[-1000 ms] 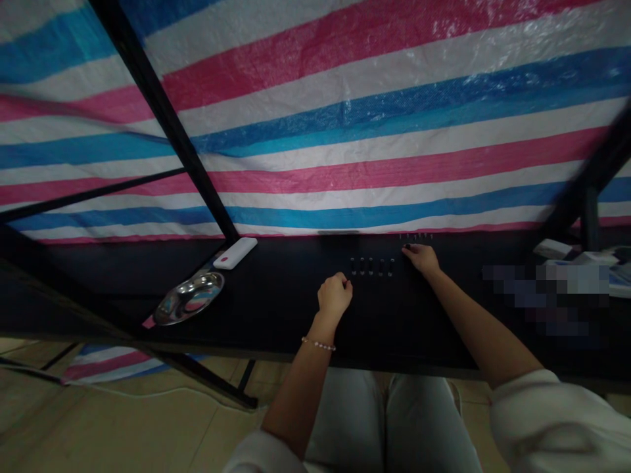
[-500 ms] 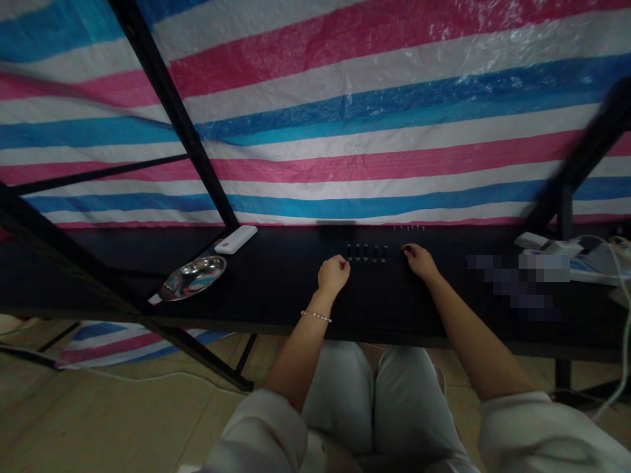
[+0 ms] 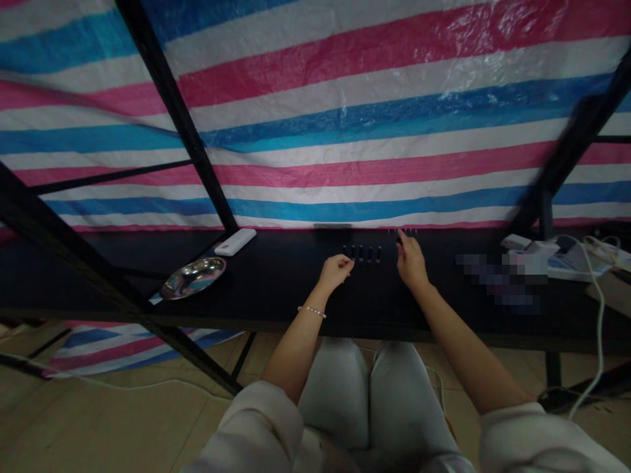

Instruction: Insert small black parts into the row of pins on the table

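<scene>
My left hand [image 3: 337, 272], with a beaded bracelet on its wrist, is closed in a pinch beside the left end of a row of small black cylinders [image 3: 370, 254] with light ends. Whatever lies between those fingertips is too small to make out. Several cylinders stand side by side on the black table [image 3: 276, 289]. Farther right, my right hand [image 3: 411, 261] reaches toward the table's back edge, its fingers together. A dark spot shows at its fingertips, but I cannot tell what it is. The fingertips are at a line of tiny pale pieces [image 3: 411, 230], partly covering it.
At the left lie an oval metal dish [image 3: 194, 278] and a white oblong box [image 3: 235, 242]. White power strips and cables [image 3: 566, 256] sit at the right, near a blurred-out patch [image 3: 497, 282]. Black frame posts [image 3: 172, 112] and a striped sheet [image 3: 374, 171] rise behind the table.
My right hand has moved away from me, from right of the cylinder row to the tiny pieces at the back. My left hand stays pinched near the row's left end. The view has shifted slightly.
</scene>
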A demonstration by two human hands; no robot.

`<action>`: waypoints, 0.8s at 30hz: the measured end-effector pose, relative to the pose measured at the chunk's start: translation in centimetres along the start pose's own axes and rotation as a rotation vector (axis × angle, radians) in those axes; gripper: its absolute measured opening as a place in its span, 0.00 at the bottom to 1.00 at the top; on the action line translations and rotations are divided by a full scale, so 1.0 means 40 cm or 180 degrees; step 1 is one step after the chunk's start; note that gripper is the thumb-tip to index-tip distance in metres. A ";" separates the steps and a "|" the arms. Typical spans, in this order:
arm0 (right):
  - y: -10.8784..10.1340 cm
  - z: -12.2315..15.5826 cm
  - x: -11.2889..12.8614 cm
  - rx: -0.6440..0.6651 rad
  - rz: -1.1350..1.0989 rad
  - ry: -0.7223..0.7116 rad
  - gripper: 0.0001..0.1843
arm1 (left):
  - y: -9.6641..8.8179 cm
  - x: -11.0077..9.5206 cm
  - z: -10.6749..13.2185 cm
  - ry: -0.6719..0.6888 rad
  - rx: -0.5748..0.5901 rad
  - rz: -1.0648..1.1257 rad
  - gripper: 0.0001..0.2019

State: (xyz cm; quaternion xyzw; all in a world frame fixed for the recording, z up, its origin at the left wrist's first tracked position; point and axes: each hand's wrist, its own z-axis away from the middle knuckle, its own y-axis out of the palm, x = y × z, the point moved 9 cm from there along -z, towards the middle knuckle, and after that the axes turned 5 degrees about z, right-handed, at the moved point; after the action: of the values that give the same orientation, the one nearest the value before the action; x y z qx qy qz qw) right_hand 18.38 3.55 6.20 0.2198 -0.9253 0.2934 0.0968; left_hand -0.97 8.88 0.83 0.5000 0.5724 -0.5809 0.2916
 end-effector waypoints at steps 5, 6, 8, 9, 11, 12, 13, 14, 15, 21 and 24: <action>0.051 0.033 0.143 0.0453 0.0210 -0.1212 0.30 | 0.075 -0.027 0.035 -0.0312 0.1178 0.1211 0.19; 0.061 0.041 0.158 0.0542 0.0275 -0.1326 0.32 | 0.079 -0.032 0.041 -0.0316 0.1282 0.1336 0.20; 0.075 0.053 0.177 0.0686 0.0389 -0.1466 0.34 | 0.083 -0.037 0.047 -0.0318 0.1382 0.1477 0.21; 0.080 0.058 0.183 0.0745 0.0428 -0.1518 0.34 | 0.084 -0.038 0.049 -0.0309 0.1413 0.1508 0.20; 0.086 0.065 0.192 0.0839 0.0478 -0.1610 0.34 | 0.085 -0.038 0.050 -0.0271 0.1448 0.1536 0.20; 0.087 0.067 0.195 0.0861 0.0498 -0.1640 0.33 | 0.085 -0.039 0.049 -0.0250 0.1454 0.1550 0.19; 0.087 0.068 0.198 0.0870 0.0515 -0.1655 0.33 | 0.086 -0.039 0.049 -0.0234 0.1457 0.1573 0.19; 0.087 0.068 0.200 0.0869 0.0525 -0.1661 0.32 | 0.086 -0.040 0.048 -0.0221 0.1459 0.1608 0.19; 0.087 0.069 0.202 0.0863 0.0521 -0.1666 0.31 | 0.086 -0.041 0.048 -0.0210 0.1462 0.1644 0.20; 0.086 0.067 0.204 0.0855 0.0247 -0.1675 0.32 | 0.080 -0.038 0.043 -0.0193 0.1398 0.1578 0.18; 0.076 0.055 0.179 0.0711 0.0119 -0.1455 0.33 | 0.080 -0.033 0.040 -0.0220 0.1419 0.1559 0.17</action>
State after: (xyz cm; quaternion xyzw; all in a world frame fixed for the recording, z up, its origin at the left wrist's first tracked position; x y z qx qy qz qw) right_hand 10.53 1.97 5.10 0.2726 -0.8889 0.3383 -0.1452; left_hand 1.96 6.48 0.59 0.6542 0.2837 -0.6211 0.3252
